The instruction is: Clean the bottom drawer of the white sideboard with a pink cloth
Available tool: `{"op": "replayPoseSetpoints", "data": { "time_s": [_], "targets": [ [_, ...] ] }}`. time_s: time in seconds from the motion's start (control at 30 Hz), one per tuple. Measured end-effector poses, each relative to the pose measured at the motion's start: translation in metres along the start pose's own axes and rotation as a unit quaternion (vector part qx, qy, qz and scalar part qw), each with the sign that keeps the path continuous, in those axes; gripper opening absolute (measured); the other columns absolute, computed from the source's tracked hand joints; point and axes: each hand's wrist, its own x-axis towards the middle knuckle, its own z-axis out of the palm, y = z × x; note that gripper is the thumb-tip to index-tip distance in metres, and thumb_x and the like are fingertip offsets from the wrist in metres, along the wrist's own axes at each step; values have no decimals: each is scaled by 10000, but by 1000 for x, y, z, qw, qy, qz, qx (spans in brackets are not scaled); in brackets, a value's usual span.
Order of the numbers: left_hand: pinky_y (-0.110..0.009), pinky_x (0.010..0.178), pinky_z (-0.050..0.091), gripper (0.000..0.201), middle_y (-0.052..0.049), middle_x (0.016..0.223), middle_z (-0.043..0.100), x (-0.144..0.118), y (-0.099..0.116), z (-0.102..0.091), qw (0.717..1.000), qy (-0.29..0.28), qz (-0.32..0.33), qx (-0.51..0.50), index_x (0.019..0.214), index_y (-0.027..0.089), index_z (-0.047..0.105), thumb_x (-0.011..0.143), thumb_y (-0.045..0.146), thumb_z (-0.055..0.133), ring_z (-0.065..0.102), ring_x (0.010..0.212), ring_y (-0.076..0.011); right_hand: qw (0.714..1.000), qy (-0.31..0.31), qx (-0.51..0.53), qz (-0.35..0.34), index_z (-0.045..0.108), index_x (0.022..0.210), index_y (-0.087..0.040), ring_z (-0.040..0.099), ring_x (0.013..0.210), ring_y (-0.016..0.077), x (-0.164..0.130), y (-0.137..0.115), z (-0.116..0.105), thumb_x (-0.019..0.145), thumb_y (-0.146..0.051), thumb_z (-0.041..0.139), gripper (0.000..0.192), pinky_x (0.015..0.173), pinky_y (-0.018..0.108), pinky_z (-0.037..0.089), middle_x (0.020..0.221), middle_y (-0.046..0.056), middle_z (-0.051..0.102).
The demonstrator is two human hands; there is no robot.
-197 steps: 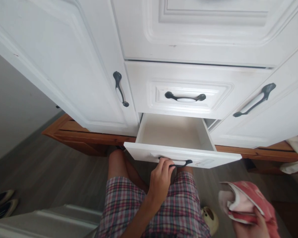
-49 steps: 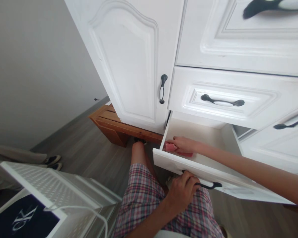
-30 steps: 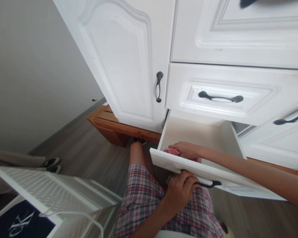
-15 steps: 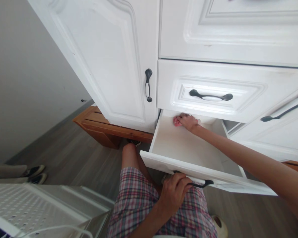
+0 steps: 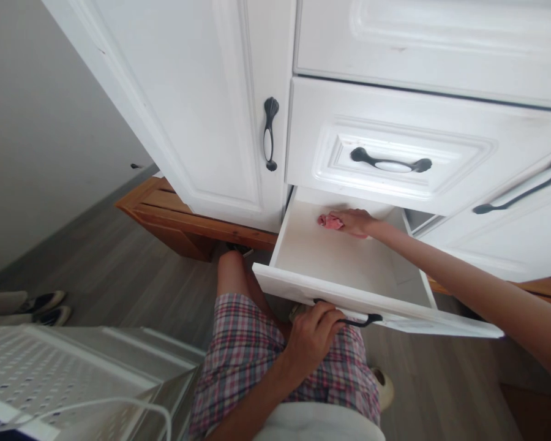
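Note:
A white drawer (image 5: 298, 282) stands pulled out at the bottom of the white cabinet, its pale inside bare apart from my right hand and a cloth. My left hand (image 5: 313, 331) is closed around the drawer's dark handle (image 5: 362, 321). Deep in the drawer, near its back, my right hand (image 5: 352, 222) presses a crumpled pink cloth (image 5: 329, 221) onto the bottom. Part of the cloth is hidden under the palm and fingers.
Above the drawer is a shut drawer front (image 5: 459, 147); a cabinet door (image 5: 211, 122) is to its left. A wooden base (image 5: 165, 214) runs below. At lower left stands a white perforated rack (image 5: 50, 373), with another person's shoes (image 5: 50, 309) beyond it.
My right hand has shifted its pose on the pink cloth, more of which now shows to the left of the fingers. My left hand keeps hold of the handle. The view has tilted slightly.

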Motion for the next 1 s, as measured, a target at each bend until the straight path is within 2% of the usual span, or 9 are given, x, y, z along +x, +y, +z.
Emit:
{"op": "replayPoseSetpoints", "data": {
  "time_s": [0.17, 0.3, 0.43, 0.57, 0.7, 0.77, 0.87, 1.0],
  "targets": [
    [-257, 824, 636, 296, -28, 1038, 764, 1, 1, -1, 1000, -5, -5, -26, 1140, 223, 716, 1191, 377, 468, 776, 916, -151, 990, -105, 56, -72, 568, 1558, -220, 731, 1146, 307, -21, -9, 17, 886, -433, 750, 728, 920, 298, 526, 1375, 106, 760],
    [-275, 821, 643, 336, -43, 1038, 753, 0, 1, 0, 1000, -7, 4, -4, 1134, 218, 698, 1204, 374, 408, 778, 938, -168, 971, -168, 87, -143, 644, 1396, -217, 718, 998, 272, -49, -45, 26, 864, -451, 755, 591, 831, 291, 495, 1197, 87, 786],
    [-290, 863, 652, 320, -51, 1079, 754, -3, 0, 1, 1000, -13, 6, 10, 1164, 222, 691, 1203, 345, 398, 781, 991, -180, 961, -216, 87, -151, 670, 1254, -243, 657, 863, 210, -81, -85, 27, 899, -343, 705, 370, 695, 271, 404, 1064, 46, 770],
    [-289, 878, 654, 284, -48, 1080, 755, -5, -2, 3, 1000, -8, 13, 11, 1170, 225, 697, 1194, 324, 432, 780, 983, -178, 954, -234, 94, -163, 675, 1186, -242, 629, 849, 182, -93, -98, 28, 888, -226, 670, 299, 672, 256, 380, 1035, 26, 755],
    [-275, 857, 650, 299, -52, 1069, 757, -5, -4, 5, 1000, 2, 19, 20, 1169, 225, 705, 1193, 315, 421, 781, 968, -176, 958, -184, 79, -206, 702, 1169, -237, 653, 880, 194, -88, -82, 25, 888, -239, 694, 282, 718, 266, 410, 1031, 34, 760],
    [-271, 837, 648, 321, -55, 1062, 757, -4, -4, 5, 1000, 3, 21, 21, 1165, 225, 705, 1197, 324, 402, 781, 953, -175, 970, -144, 30, -192, 714, 1203, -237, 688, 939, 230, -83, -65, 19, 900, -272, 704, 305, 758, 286, 440, 1074, 62, 770],
    [-278, 815, 650, 330, -55, 1067, 759, -3, -3, 4, 1000, 2, 22, 17, 1170, 224, 697, 1199, 338, 389, 784, 948, -181, 988, -82, -80, -104, 687, 1366, -231, 722, 1075, 295, -74, -33, 7, 932, -229, 662, 434, 836, 331, 498, 1215, 128, 764],
    [-279, 809, 653, 336, -52, 1073, 762, -2, -1, 3, 1000, 4, 19, 17, 1176, 227, 692, 1202, 333, 375, 788, 927, -176, 974, 2, -225, 37, 600, 1539, -230, 720, 1185, 328, -61, 7, -6, 1041, -131, 425, 537, 936, 410, 555, 1426, 195, 691]
  ]
}}
